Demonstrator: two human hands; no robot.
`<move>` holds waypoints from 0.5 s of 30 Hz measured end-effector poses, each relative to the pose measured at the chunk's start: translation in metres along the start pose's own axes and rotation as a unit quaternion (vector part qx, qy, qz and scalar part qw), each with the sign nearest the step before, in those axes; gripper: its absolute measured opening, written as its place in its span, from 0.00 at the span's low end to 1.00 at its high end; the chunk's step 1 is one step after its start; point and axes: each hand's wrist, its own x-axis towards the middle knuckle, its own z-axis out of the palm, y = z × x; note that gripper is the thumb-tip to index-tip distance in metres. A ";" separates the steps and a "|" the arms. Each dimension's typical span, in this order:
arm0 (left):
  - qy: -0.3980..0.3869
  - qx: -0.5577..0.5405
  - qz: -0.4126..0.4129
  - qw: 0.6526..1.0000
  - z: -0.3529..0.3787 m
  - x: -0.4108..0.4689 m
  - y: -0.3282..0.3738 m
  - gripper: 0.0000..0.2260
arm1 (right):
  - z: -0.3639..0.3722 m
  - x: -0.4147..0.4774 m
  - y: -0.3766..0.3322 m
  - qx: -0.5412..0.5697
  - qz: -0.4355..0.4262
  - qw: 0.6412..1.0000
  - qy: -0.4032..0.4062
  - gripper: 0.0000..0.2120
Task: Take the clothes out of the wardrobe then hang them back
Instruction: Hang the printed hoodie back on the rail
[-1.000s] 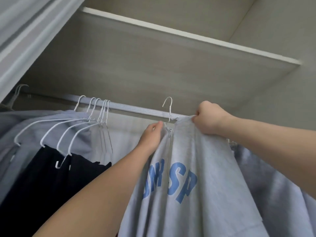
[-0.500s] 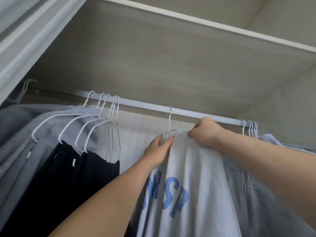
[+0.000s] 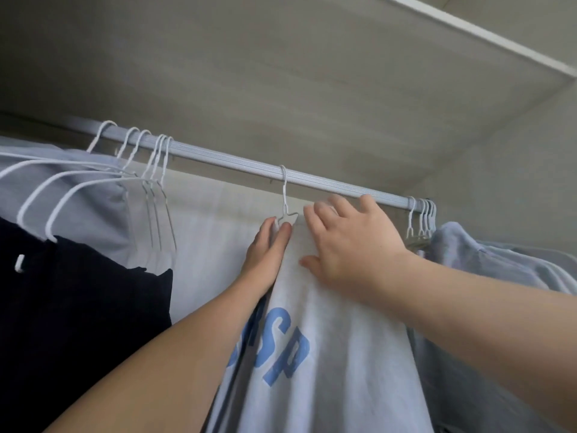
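Note:
A light grey shirt with blue letters (image 3: 315, 354) hangs on a white wire hanger (image 3: 284, 198) whose hook sits over the ribbed grey wardrobe rod (image 3: 237, 164). My left hand (image 3: 268, 254) pinches the shirt's neck just below the hanger's twisted base. My right hand (image 3: 349, 242) lies on the shirt's right shoulder with fingers spread and straight, fingertips close under the rod.
Several white hangers (image 3: 140, 157) crowd the rod's left part, carrying grey tops and dark garments (image 3: 81, 307). More hangers (image 3: 421, 217) with grey clothing (image 3: 487, 264) hang at the right end. A shelf (image 3: 281, 73) sits close above the rod.
The hanger's hook has come down onto the rod. My right hand has let go of the shirt's shoulder and opened flat on it. The view has tilted upward.

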 end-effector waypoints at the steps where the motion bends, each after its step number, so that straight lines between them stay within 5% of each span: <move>1: 0.001 0.002 0.006 1.000 0.009 0.000 -0.001 0.23 | 0.005 -0.005 0.003 -0.020 0.013 0.999 -0.039 0.39; 6: -0.032 0.002 -0.010 0.999 0.064 -0.001 -0.003 0.25 | 0.031 -0.029 0.029 -0.074 0.066 0.985 -0.144 0.47; 10: -0.090 -0.034 -0.038 0.995 0.116 0.003 -0.009 0.37 | 0.049 -0.048 0.057 -0.100 0.092 0.973 -0.185 0.49; 15: -0.157 -0.022 -0.039 0.987 0.172 -0.002 -0.002 0.31 | 0.076 -0.069 0.095 -0.128 0.108 0.962 -0.216 0.50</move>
